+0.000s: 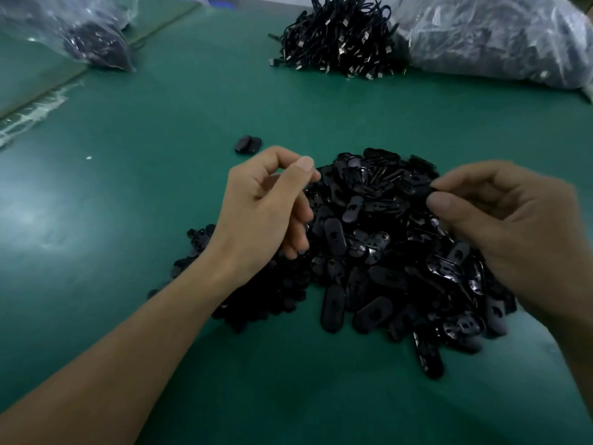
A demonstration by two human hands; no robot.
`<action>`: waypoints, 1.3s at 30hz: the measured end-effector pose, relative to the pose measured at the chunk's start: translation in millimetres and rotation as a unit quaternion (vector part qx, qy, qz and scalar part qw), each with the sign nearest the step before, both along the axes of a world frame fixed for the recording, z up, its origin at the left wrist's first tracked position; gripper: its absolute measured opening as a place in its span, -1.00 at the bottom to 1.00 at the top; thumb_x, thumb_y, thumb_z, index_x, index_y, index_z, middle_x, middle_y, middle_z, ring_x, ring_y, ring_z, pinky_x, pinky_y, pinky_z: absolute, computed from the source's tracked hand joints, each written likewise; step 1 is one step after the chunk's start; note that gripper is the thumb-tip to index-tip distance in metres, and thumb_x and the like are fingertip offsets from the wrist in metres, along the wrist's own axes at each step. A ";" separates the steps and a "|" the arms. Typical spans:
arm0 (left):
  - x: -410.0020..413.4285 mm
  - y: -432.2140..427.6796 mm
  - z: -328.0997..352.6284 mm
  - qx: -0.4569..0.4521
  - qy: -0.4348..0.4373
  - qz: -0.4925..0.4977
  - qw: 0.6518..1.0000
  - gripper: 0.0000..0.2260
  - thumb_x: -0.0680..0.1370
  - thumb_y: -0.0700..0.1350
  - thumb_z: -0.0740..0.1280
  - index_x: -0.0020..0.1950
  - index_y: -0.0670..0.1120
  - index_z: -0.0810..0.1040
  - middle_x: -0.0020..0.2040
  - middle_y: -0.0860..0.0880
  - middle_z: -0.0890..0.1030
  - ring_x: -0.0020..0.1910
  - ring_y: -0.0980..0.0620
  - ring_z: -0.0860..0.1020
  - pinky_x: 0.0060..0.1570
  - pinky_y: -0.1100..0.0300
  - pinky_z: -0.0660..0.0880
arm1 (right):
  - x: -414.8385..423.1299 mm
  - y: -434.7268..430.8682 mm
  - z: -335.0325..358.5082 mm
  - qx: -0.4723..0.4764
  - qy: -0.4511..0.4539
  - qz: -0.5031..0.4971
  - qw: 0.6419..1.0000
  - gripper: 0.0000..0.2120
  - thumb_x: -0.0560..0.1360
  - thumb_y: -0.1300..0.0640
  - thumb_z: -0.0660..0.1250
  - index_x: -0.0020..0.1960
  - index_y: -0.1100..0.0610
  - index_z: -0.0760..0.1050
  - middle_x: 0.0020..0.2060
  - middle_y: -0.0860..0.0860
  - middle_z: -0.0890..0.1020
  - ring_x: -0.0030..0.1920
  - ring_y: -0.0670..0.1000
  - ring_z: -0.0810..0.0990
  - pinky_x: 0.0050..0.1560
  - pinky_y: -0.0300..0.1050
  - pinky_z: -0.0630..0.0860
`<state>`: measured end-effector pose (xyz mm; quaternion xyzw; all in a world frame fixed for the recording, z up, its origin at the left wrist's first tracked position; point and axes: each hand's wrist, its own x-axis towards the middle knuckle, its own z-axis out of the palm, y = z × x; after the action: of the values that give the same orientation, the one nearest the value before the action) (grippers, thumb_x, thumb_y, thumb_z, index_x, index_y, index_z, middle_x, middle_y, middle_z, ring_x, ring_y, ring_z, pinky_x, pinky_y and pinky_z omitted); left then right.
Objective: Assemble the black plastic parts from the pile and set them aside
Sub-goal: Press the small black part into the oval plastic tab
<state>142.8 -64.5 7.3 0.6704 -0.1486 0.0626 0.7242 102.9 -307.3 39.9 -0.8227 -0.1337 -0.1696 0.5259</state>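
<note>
A big pile of black oval plastic parts [385, 252] lies on the green table [128, 187]. Smaller black round parts [195, 242] spread from its left side, partly hidden under my left forearm. My left hand [269, 200] hovers over the pile's left edge with its fingers curled and the thumb laid on the forefinger; no part shows between them. My right hand [507, 226] is over the pile's right side and pinches a black part [428, 189] between thumb and forefinger. Two black parts [248, 145] lie apart on the table beyond the left hand.
A heap of black cables with metal plugs [340, 36] sits at the back. A clear plastic bag [500, 40] lies at the back right, and another bag of dark parts [93, 40] at the back left. A taped table seam [38, 104] runs along the left.
</note>
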 end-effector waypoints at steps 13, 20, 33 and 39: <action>4.0 7.0 -3.9 0.094 0.013 0.017 0.995 -0.91 0.60 -0.17 0.38 -0.02 0.02 0.63 -0.31 -0.03 0.67 -0.51 0.06 0.59 -0.54 0.25 0.48 | 30.0 71.7 -15.1 -0.047 0.040 0.011 0.998 -0.86 0.53 0.16 0.45 0.04 -0.04 0.59 -0.16 -0.13 0.67 -0.15 -0.15 0.66 -0.18 -0.29 0.56; 12.1 14.6 1.5 0.006 0.045 0.149 0.988 -0.91 0.61 -0.18 0.32 -0.05 -0.01 0.55 -0.31 0.02 0.67 -0.43 0.08 0.60 -0.48 0.25 0.49 | 17.8 78.7 -22.9 -0.345 -0.018 0.011 0.938 -0.86 0.56 -0.02 0.37 0.05 -0.01 0.64 -0.11 -0.14 0.51 -0.02 -0.10 0.41 -0.04 -0.30 0.32; 11.4 16.0 1.7 0.045 0.058 0.146 0.987 -0.91 0.62 -0.16 0.31 -0.04 0.03 0.50 -0.25 0.04 0.70 -0.39 0.09 0.63 -0.44 0.26 0.49 | 14.6 91.0 -25.8 -0.412 -0.014 -0.001 0.911 -0.80 0.56 -0.03 0.38 0.10 0.00 0.69 -0.14 -0.06 0.38 -0.04 0.00 0.37 -0.01 -0.11 0.38; 9.9 16.5 1.6 0.060 0.041 0.137 0.988 -0.86 0.62 -0.16 0.31 0.03 0.07 0.60 -0.26 0.07 0.70 -0.35 0.13 0.64 -0.41 0.30 0.50 | 11.9 91.9 -21.2 -0.317 -0.049 -0.043 0.946 -0.87 0.62 0.09 0.29 0.04 0.07 0.62 -0.09 -0.08 0.53 -0.04 -0.09 0.48 0.02 -0.27 0.43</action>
<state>152.7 -48.0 8.9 0.7290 -0.0292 0.1249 0.6724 114.9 -215.4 18.7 -0.9427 -0.1706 -0.1807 0.2226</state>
